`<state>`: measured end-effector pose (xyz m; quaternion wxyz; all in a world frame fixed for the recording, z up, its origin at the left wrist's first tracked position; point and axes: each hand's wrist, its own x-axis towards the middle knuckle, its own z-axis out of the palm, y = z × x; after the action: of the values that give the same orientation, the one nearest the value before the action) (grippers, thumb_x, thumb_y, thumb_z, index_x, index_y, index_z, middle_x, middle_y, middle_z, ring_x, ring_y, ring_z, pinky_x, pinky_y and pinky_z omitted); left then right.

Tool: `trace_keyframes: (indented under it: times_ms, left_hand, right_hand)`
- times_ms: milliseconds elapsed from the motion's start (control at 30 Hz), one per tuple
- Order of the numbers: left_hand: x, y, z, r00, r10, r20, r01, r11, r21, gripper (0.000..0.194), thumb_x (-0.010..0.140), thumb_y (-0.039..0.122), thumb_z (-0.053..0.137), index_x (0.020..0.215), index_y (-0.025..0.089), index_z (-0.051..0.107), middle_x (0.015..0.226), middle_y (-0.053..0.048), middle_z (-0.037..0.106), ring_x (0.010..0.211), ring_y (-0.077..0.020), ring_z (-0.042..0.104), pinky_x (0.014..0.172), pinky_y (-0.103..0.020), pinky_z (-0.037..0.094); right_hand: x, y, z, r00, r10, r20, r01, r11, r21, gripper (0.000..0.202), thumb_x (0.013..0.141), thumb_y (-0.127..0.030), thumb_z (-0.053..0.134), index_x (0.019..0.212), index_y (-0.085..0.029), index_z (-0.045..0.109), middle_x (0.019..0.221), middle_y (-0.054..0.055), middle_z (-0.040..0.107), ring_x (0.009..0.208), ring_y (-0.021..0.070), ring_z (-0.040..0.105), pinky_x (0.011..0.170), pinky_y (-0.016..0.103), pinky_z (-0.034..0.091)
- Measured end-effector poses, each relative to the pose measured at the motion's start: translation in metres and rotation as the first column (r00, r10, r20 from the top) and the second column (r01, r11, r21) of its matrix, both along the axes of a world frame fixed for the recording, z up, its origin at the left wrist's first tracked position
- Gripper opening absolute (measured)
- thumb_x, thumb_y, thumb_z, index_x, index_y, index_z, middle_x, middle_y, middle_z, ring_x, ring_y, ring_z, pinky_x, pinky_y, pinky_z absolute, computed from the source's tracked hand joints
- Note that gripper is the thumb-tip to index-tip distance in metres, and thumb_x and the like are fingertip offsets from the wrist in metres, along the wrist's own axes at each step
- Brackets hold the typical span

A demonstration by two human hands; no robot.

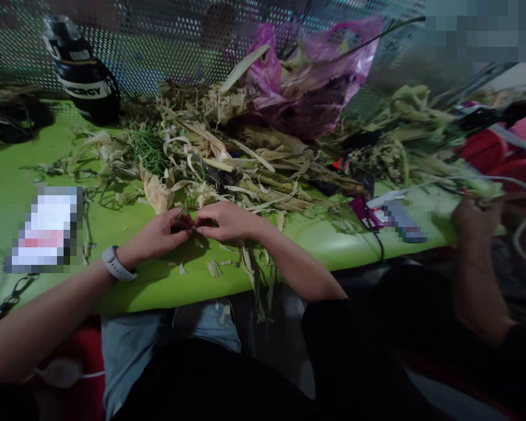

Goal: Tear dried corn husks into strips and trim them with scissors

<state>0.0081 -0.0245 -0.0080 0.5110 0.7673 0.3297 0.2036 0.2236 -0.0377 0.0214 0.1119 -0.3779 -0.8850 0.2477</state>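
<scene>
At the front of the green-covered table (153,292), my left hand (164,234) and my right hand (228,221) meet, fingertips pinched together. Whatever is between them is too small to make out. A grey-white band (118,264) circles my left wrist. Right behind my hands spreads a heap of dried leaves and stalks (210,146), with a pale husk-like piece (156,190) just past my left hand. Small pale scraps (214,268) lie below my fingers, and dry strips (251,263) hang over the table edge by my right forearm.
A phone (48,225) with a lit screen lies at the left, and a black bottle (87,79) stands behind it. A pink plastic bag (319,76) rests on the heap. At the right are another phone (405,221), a white cable (519,234) and another person's hand (476,219).
</scene>
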Motion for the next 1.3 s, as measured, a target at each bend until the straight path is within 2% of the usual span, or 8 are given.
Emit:
trace_keyframes:
  times_ms: [233,467,767,1067,1300]
  left_hand:
    - [-0.0012,0.0025,-0.0075,1.000,0.004,0.027,-0.004,1.000,-0.018,0.021,0.082,0.032,0.063,0.094,0.017,0.054,0.092,-0.007,0.070,0.087,-0.0210,0.068,0.080,-0.035,0.053]
    - [0.0007,0.0003,-0.0028,0.999,0.018,0.038,-0.016,0.998,-0.056,0.020,0.081,0.031,0.064,0.091,0.017,0.054,0.087,-0.005,0.069,0.083,-0.0197,0.067,0.076,-0.033,0.052]
    - [0.0022,-0.0002,-0.0037,0.998,0.053,0.044,-0.047,0.990,-0.131,0.020,0.078,0.033,0.065,0.090,0.018,0.057,0.084,-0.003,0.070,0.077,-0.0175,0.066,0.068,-0.028,0.050]
    - [0.0022,-0.0013,0.0010,0.999,0.048,0.012,-0.045,0.981,-0.191,0.024,0.074,0.028,0.067,0.093,0.017,0.057,0.086,-0.005,0.073,0.078,-0.0190,0.069,0.067,-0.029,0.051]
    - [0.0019,0.0008,-0.0030,0.999,0.036,0.002,-0.035,0.981,-0.191,0.029,0.071,0.028,0.072,0.094,0.017,0.056,0.086,-0.005,0.073,0.077,-0.0183,0.069,0.068,-0.029,0.051]
  right_hand:
    - [0.0045,0.0019,-0.0023,0.998,0.053,-0.029,-0.053,0.998,-0.015,0.012,0.087,-0.018,0.052,0.088,-0.014,0.063,0.084,0.006,0.065,0.074,0.0147,0.053,0.069,0.026,0.034]
    - [0.0041,0.0014,-0.0024,0.998,0.029,-0.061,-0.029,1.000,-0.008,0.009,0.083,-0.019,0.052,0.085,-0.015,0.060,0.081,0.005,0.062,0.071,0.0139,0.049,0.067,0.026,0.034]
    - [0.0034,-0.0037,0.0035,0.996,0.080,-0.045,-0.086,0.987,-0.133,0.009,0.076,-0.015,0.056,0.081,-0.015,0.063,0.074,0.001,0.063,0.065,0.0109,0.052,0.064,0.023,0.034]
    - [-0.0008,-0.0018,-0.0041,0.994,0.103,-0.024,-0.105,0.985,-0.134,0.009,0.077,-0.017,0.057,0.082,-0.015,0.064,0.074,0.002,0.063,0.065,0.0114,0.050,0.064,0.024,0.034]
    - [-0.0008,-0.0016,-0.0045,0.994,0.108,-0.025,-0.110,0.984,-0.139,0.011,0.078,-0.018,0.056,0.084,-0.014,0.065,0.075,0.002,0.062,0.065,0.0111,0.049,0.064,0.024,0.033]
